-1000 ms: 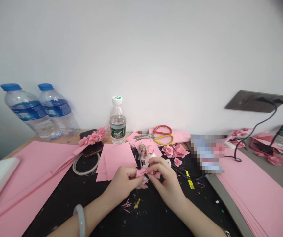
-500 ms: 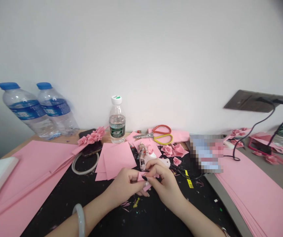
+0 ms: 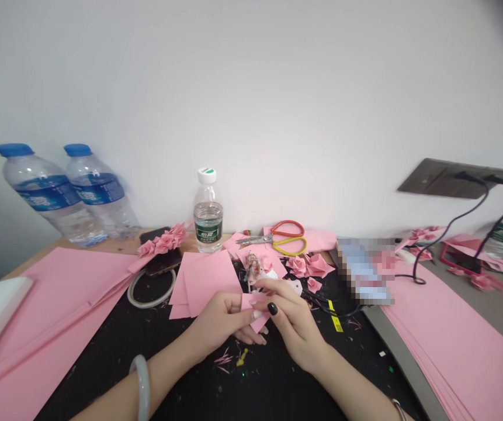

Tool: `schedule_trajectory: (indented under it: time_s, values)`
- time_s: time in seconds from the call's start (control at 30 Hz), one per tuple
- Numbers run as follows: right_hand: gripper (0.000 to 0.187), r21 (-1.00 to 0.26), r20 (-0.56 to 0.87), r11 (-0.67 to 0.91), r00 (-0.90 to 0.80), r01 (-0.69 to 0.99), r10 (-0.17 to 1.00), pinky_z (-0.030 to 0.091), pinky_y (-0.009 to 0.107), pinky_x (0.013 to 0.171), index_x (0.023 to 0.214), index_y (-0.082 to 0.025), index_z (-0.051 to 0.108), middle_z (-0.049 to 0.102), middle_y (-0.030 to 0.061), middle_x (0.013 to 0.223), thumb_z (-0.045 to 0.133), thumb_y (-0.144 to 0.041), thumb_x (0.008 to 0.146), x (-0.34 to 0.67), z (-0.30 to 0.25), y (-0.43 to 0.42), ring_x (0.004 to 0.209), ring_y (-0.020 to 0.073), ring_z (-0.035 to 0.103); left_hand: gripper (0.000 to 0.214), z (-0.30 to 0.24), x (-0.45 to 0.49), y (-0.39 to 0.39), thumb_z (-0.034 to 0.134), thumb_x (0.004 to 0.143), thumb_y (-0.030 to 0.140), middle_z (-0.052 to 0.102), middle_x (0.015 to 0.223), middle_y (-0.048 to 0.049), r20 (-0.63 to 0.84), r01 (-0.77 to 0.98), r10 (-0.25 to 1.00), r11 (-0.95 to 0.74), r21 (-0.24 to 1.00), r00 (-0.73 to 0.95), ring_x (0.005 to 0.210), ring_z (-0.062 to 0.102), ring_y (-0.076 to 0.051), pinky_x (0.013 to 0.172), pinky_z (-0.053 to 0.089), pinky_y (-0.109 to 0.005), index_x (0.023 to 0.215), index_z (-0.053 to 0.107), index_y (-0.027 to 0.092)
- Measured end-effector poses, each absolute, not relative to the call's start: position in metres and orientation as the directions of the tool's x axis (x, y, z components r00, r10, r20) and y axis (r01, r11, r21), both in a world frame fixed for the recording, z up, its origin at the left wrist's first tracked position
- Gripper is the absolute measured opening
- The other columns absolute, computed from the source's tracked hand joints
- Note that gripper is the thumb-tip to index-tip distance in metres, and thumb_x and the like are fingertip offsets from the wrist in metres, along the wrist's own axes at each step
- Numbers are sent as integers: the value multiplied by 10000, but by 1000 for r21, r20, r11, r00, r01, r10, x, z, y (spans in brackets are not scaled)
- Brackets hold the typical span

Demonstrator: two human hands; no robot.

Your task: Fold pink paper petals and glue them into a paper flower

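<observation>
A small folded piece of pink paper (image 3: 259,321) is between my two hands, above the black mat. My left hand (image 3: 229,320) pinches it from the left, thumb on top and fingers underneath. On its right side my right hand (image 3: 292,321) is closed on the same paper, with the thumb and fingers near its upper edge. Just behind my hands lies a glue gun (image 3: 255,266), partly hidden by them. Square pink sheets (image 3: 211,283) lie to the left, and folded paper roses (image 3: 308,266) sit to the right of the glue gun.
Scissors (image 3: 288,238) with red and yellow handles lie at the back near a small water bottle (image 3: 208,213). Two large bottles (image 3: 45,193) lean at the left. A tape roll (image 3: 131,295), a blurred phone-like device (image 3: 363,272), cables and stacked pink sheets (image 3: 453,339) surround the mat (image 3: 207,380).
The fingers have shifted on the pink paper, and more of its flat face shows now. My right thumb has lifted and moved a little to the right.
</observation>
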State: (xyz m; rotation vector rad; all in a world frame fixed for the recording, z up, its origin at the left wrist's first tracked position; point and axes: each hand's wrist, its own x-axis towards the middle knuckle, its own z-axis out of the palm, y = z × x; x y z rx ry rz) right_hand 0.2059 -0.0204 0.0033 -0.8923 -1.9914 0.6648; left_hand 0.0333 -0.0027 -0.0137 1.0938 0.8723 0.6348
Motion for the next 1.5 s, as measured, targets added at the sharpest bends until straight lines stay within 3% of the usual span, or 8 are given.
schedule_trajectory:
  time_s: [0.23, 0.4, 0.47, 0.6, 1.0, 1.27, 1.5]
  values:
    - [304, -769, 453, 571, -385, 287, 804, 400, 345, 894, 918, -207, 648, 537, 73, 1190, 351, -269, 939, 207, 2, -19, 1035, 211, 521, 254, -12, 32, -4, 640, 749, 349, 725, 637, -80, -259, -28, 800, 325, 945, 542, 601, 699, -187, 567, 528, -240, 793, 645, 98]
    - [146, -802, 371, 469, -306, 369, 877, 430, 270, 658, 1008, -190, 500, 558, 68, 965, 440, -255, 892, 206, 0, -19, 814, 180, 543, 228, -12, 33, -6, 618, 752, 304, 726, 668, -84, -214, 3, 788, 261, 965, 577, 642, 704, -208, 602, 538, -271, 817, 648, 88]
    - [42, -758, 305, 457, -366, 465, 879, 375, 245, 568, 859, -191, 482, 529, 11, 760, 486, -232, 865, 205, 0, -19, 659, 148, 495, 172, -12, 33, -6, 596, 754, 248, 726, 680, -79, -185, 20, 783, 216, 976, 593, 653, 703, -206, 611, 538, -270, 791, 656, 91]
    - [285, -693, 240, 489, -471, 530, 849, 291, 230, 519, 621, -194, 367, 385, -46, 587, 450, -229, 891, 203, 2, -17, 546, 110, 378, 139, -14, 32, -7, 549, 756, 187, 729, 662, -70, -162, 61, 786, 158, 986, 597, 651, 700, -197, 607, 535, -263, 768, 659, 103]
    - [372, -816, 183, 400, -470, 417, 863, 281, 212, 480, 572, -186, 379, 370, -51, 538, 415, -318, 917, 202, 0, -16, 509, 97, 358, 176, -13, 32, -8, 601, 756, 278, 724, 636, -80, -206, 31, 759, 238, 971, 617, 621, 698, -209, 607, 548, -294, 726, 618, 105]
    - [265, -898, 137, 271, -367, 346, 920, 306, 209, 443, 645, -189, 444, 404, -56, 524, 457, -299, 885, 203, -3, -13, 476, 97, 378, 224, -12, 30, -5, 623, 748, 319, 720, 654, -82, -177, 20, 782, 206, 978, 598, 642, 699, -211, 604, 535, -271, 750, 643, 96]
    - [281, -819, 219, 373, -362, 436, 906, 318, 227, 503, 605, -194, 386, 423, -47, 544, 469, -239, 869, 205, -1, -13, 518, 104, 374, 208, -11, 33, -5, 613, 750, 327, 651, 638, -15, -164, 41, 828, 169, 985, 536, 628, 696, -212, 584, 516, -258, 760, 606, 120]
